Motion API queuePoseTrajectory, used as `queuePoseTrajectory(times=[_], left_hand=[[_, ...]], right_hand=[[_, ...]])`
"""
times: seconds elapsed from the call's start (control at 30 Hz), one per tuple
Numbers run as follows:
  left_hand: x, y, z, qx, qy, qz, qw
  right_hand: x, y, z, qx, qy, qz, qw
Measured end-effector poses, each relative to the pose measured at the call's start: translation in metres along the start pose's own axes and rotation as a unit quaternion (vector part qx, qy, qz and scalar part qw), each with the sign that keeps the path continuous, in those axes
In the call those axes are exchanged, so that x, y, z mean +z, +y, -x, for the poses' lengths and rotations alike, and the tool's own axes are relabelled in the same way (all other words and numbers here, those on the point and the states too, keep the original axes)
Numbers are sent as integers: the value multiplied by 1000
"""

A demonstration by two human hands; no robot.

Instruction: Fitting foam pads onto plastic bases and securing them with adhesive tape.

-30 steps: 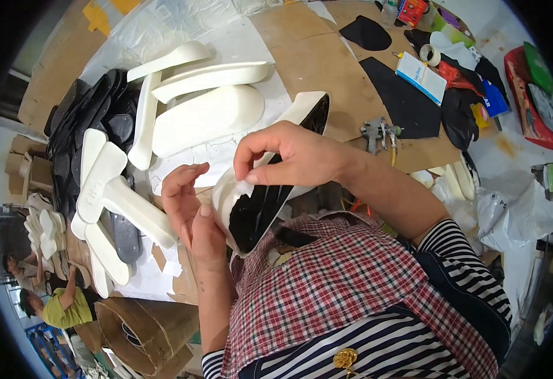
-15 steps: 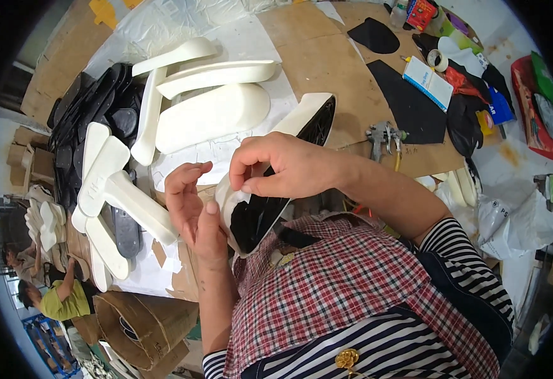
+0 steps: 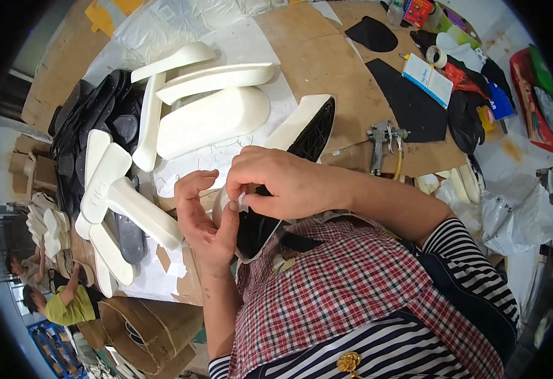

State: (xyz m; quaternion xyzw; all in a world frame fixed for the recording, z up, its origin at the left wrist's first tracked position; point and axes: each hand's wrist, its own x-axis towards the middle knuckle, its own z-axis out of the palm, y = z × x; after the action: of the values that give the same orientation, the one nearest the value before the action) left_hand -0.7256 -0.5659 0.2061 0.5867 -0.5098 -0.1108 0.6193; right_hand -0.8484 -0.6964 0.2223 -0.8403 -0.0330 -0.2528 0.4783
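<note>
A long white shoe sole (image 3: 297, 119) with a black, glossy-looking hollow side lies slanted in front of me, its near end against my checked apron (image 3: 333, 271). My left hand (image 3: 208, 227) cups that near end, thumb on the edge and index finger raised off it. Over the middle of the sole, my right hand (image 3: 286, 180) pinches at its white edge beside the left thumb. A small whitish bit shows at these fingertips, too small to name. My right hand and wrist hide part of the sole.
White soles (image 3: 216, 120) lie at the left beside a heap of black sole-shaped pieces (image 3: 93, 114). A spray gun (image 3: 381, 145) with a yellow hose, black fabric pieces (image 3: 409, 107) and a notebook (image 3: 427, 81) lie at the right. A cardboard box (image 3: 163, 328) stands lower left; people work beyond it.
My right hand has shifted slightly down along the sole's edge, nearer the left thumb. The left hand has moved slightly right, its thumb closer to the right fingertips.
</note>
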Motion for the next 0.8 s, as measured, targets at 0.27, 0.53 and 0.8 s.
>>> queuePoseTrajectory(times=[0.27,0.53,0.8], left_hand=[[0,1,0,-1,-15,-4,1000],[0,1,2,-18,-19,15,1000],[-7,-2,8,-71,-4,49,996]], right_hand=[[-1,-4,6,75,16,-75,994],[7,4,6,100,32,-106,989],[17,0,4,128,45,-111,985]])
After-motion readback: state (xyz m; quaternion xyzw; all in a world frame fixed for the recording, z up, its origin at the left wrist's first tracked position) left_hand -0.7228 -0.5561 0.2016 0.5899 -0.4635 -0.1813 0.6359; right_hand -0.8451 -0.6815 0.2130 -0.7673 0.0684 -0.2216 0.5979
